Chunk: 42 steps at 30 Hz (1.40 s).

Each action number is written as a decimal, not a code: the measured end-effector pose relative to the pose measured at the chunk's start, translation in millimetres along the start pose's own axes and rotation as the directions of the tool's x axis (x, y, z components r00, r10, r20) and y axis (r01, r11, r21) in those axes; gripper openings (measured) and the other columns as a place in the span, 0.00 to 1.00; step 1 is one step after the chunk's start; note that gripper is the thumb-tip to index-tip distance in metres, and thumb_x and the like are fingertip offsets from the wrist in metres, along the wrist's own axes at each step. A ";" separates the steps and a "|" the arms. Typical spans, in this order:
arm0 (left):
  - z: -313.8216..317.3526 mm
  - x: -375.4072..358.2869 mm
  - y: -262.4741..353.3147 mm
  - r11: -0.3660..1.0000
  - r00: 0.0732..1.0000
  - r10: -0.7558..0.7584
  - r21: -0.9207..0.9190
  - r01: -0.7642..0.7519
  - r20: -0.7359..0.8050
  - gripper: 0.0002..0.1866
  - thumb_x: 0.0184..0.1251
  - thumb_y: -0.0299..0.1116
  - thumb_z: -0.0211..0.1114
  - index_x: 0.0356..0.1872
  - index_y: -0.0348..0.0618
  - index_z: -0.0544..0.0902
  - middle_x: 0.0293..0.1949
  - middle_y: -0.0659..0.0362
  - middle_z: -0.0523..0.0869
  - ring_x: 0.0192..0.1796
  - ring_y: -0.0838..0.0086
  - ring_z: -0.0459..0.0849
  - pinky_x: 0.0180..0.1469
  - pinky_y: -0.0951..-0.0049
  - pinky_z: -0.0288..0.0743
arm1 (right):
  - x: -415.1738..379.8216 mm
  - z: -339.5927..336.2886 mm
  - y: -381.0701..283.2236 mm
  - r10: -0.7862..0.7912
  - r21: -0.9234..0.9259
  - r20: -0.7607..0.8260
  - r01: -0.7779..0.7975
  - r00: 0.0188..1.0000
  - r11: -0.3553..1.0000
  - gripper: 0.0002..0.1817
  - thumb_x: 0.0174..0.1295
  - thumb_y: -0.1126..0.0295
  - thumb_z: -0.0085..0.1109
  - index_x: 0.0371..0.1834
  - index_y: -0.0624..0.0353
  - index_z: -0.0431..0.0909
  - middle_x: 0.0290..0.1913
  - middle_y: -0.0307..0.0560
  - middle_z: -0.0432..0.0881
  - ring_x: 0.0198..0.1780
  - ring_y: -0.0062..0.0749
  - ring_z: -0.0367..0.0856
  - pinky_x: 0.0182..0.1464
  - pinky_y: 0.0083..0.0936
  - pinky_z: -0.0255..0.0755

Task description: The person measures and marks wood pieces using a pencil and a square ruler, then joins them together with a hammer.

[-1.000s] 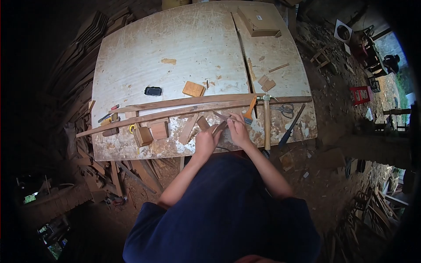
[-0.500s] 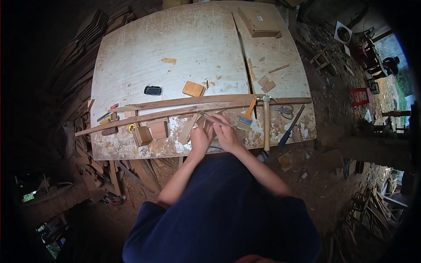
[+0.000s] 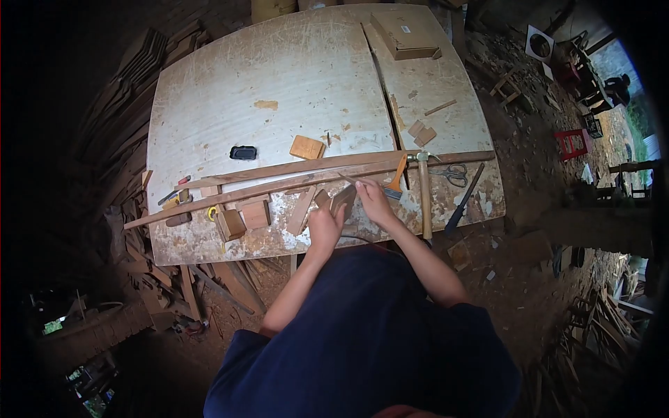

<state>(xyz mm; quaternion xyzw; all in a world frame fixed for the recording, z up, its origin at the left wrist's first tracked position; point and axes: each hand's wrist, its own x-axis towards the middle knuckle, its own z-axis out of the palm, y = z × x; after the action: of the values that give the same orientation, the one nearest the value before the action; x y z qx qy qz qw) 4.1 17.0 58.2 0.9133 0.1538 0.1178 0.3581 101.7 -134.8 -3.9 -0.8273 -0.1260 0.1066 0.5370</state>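
Near the front edge of the table, my left hand (image 3: pixel 325 228) is closed around a small brown wooden piece (image 3: pixel 342 200). Just right of it and apart from it, my right hand (image 3: pixel 375 202) pinches a thin stick-like piece (image 3: pixel 346 179) whose tip points up and left; its exact kind is too small to tell. Two long wooden strips (image 3: pixel 279 183) run across the table beyond my hands. To the right of my right hand lie an orange-handled brush (image 3: pixel 398 173), partly hidden, and a hammer (image 3: pixel 426 202). A flat wooden board (image 3: pixel 302 209) rests left of my left hand.
Wooden blocks (image 3: pixel 256 214) lie on the table's left front, with a black case (image 3: pixel 243 152) farther back. Scissors (image 3: pixel 453 175) and a dark-handled tool (image 3: pixel 463 202) are at the right. A cardboard box (image 3: pixel 404 36) sits at the far corner. Lumber clutters the floor.
My hands have moved apart: the right shifted right and slightly up with the thin piece. The wooden piece in my left hand now shows more clearly.
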 end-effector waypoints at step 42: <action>-1.3 -18.9 24.9 0.984 0.978 0.175 -0.003 -0.175 0.117 0.15 0.68 0.37 0.78 0.50 0.39 0.91 0.28 0.40 0.89 0.31 0.43 0.90 0.38 0.51 0.86 | -7.3 -17.2 33.0 0.005 -0.038 -0.039 -0.007 0.999 0.999 0.23 0.84 0.59 0.53 0.42 0.71 0.86 0.55 0.61 0.87 0.61 0.57 0.81 0.72 0.46 0.69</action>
<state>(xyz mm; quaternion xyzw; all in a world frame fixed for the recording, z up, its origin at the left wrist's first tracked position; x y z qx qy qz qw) -8.9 -6.4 74.4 0.9300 0.0520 0.0945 0.3515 103.2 -164.9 -26.9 -0.8397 -0.1149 0.0895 0.5231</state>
